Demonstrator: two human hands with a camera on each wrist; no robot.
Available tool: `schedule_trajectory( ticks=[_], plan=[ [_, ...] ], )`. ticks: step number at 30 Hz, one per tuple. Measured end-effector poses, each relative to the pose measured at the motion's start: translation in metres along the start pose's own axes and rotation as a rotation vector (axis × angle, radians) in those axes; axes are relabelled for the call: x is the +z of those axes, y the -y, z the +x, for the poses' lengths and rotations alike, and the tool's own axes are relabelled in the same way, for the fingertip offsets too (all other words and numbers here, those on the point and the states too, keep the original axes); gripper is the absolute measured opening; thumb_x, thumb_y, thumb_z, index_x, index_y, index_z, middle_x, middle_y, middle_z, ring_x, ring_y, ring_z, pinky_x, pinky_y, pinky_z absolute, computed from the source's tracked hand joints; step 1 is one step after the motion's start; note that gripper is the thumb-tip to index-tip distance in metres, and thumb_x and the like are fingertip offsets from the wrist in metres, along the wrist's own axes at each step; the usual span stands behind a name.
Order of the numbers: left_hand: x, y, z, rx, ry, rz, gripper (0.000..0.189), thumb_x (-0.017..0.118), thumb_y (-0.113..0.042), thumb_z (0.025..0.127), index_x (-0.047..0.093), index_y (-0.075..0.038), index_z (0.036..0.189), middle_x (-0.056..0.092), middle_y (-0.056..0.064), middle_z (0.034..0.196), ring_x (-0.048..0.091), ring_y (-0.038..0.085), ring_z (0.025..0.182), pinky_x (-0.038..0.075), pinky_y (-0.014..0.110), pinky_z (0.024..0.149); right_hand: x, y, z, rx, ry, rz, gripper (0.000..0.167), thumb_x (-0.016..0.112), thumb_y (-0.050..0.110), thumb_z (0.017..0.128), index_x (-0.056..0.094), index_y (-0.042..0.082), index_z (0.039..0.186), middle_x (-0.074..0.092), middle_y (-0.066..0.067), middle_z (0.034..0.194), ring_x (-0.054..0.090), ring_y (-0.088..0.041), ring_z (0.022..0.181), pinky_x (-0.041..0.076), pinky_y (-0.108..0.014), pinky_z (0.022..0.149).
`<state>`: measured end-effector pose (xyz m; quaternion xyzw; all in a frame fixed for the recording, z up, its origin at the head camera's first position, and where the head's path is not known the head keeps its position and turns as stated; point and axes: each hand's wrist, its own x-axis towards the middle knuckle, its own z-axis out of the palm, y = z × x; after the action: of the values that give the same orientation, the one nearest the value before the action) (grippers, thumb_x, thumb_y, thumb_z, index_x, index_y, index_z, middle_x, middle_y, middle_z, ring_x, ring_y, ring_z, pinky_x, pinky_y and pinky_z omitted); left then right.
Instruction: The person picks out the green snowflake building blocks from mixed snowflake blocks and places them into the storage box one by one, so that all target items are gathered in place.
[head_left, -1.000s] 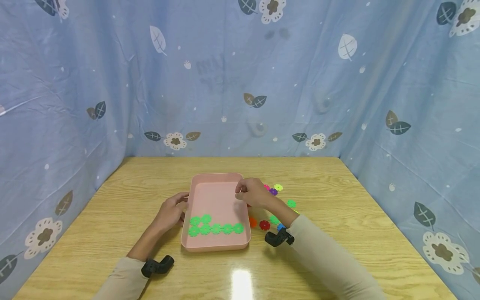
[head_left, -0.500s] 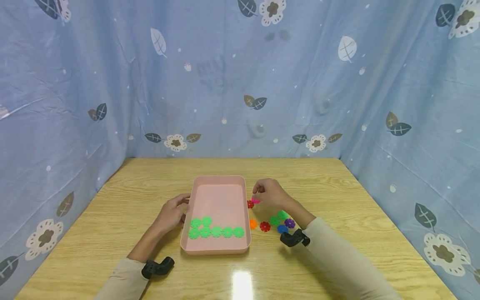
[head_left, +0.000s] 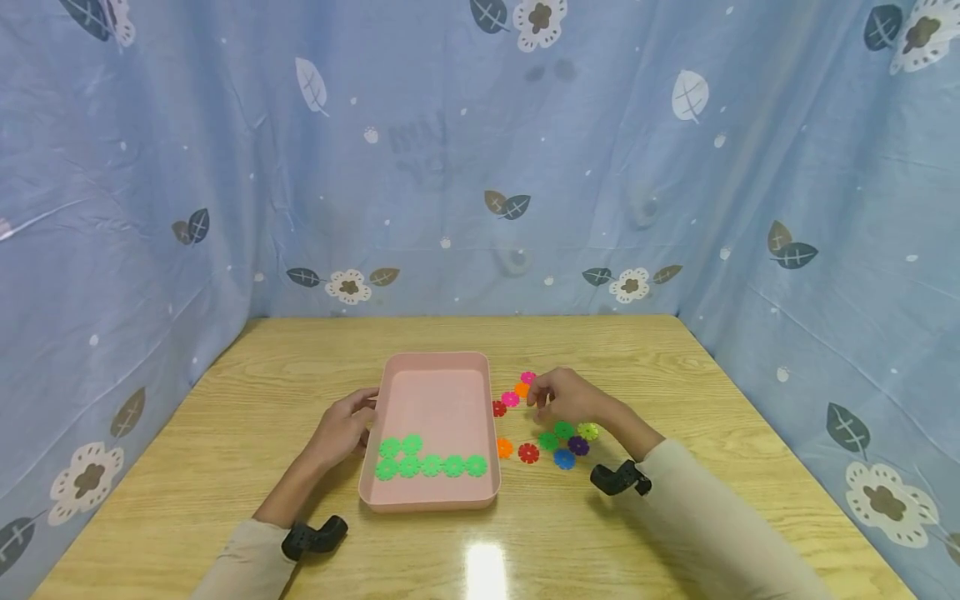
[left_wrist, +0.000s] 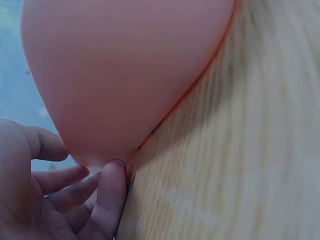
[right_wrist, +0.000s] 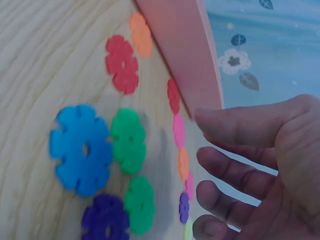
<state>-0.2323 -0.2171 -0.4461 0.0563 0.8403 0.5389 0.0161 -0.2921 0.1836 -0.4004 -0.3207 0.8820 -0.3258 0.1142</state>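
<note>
A pink tray (head_left: pixel 438 400) holds several green notched flower-shaped discs (head_left: pixel 431 465) along its near end. My left hand (head_left: pixel 339 427) is at the tray's left wall; in the left wrist view, loosely bent fingers (left_wrist: pixel 107 192) touch its outer side. To the right of the tray, my right hand (head_left: pixel 570 396) hovers low over the table, fingers loosely bent and holding nothing. Closest to its fingertips lie an orange disc (head_left: pixel 522 389) and two pink discs (head_left: pixel 510 399). The right wrist view shows a small purple disc (right_wrist: pixel 184 207) beyond the fingers, hidden by the hand in the head view.
Nearer the front right lie a red disc (head_left: pixel 528 453), a blue disc (head_left: pixel 565 459), a dark purple disc (head_left: pixel 578 446), a yellow disc (head_left: pixel 588 431) and two loose green discs (head_left: pixel 563 430). A blue patterned curtain (head_left: pixel 480 167) stands behind the wooden table (head_left: pixel 615 350).
My right hand has moved right, from the tray's right rim to above the loose discs. The pink disc at its fingers half a second ago now lies uncovered. The left hand stays put.
</note>
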Motion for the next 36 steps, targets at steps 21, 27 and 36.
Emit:
schedule_trajectory(
  ticks=[21,27,36],
  plan=[
    [0.003,-0.006,-0.008,-0.012,-0.017,-0.005,0.051,0.041,-0.013,0.102,0.040,-0.002,0.152,0.054,0.026,0.141,0.066,0.024,0.079,0.056,0.033,0.059,0.007,-0.008,-0.014,0.063,0.129,0.002,0.025,0.084,-0.008,0.069,0.076,0.009,0.086,0.071,0.002,0.088,0.059,-0.018,0.083,0.054,-0.031,0.071],
    [0.004,-0.006,-0.009,0.002,0.005,-0.026,0.051,0.040,-0.013,0.103,0.037,-0.001,0.153,0.052,0.027,0.141,0.064,0.025,0.075,0.054,0.033,0.056,0.006,-0.008,-0.015,0.020,0.121,0.023,0.025,0.081,-0.011,0.069,0.075,0.006,0.087,0.070,-0.002,0.086,0.057,-0.017,0.080,0.053,-0.030,0.070],
    [0.004,-0.007,-0.008,0.019,0.028,-0.034,0.050,0.040,-0.013,0.103,0.038,-0.001,0.152,0.053,0.026,0.138,0.058,0.024,0.066,0.049,0.029,0.051,0.008,-0.010,-0.016,0.022,0.118,0.027,0.026,0.080,-0.014,0.072,0.071,0.004,0.089,0.066,-0.005,0.085,0.054,-0.016,0.077,0.052,-0.027,0.068]
  ],
)
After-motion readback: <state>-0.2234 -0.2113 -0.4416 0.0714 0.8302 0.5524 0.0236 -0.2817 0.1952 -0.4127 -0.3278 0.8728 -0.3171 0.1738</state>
